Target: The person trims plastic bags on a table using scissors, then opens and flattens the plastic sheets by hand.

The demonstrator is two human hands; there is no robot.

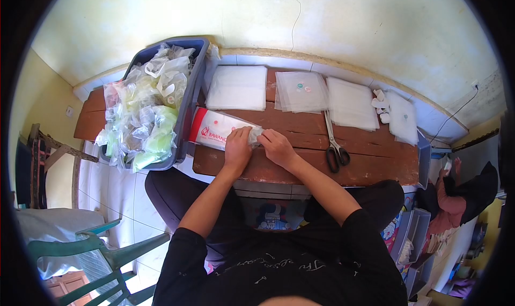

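Observation:
A printed plastic bag, white with a red end and red lettering, lies flat on the brown wooden table. My left hand presses down on the bag near its right end, fingers bent and closed on the plastic. Close beside it, my right hand pinches the crumpled right end of the same bag. Black-handled scissors rest to the right of my hands, blades pointing away from me. The fingertips are partly hidden by the hands.
A grey bin piled with clear and greenish plastic bags stands at left. Stacks of clear plastic sheets line the table's back, near small white rolls. A green chair is at lower left; another person sits at right.

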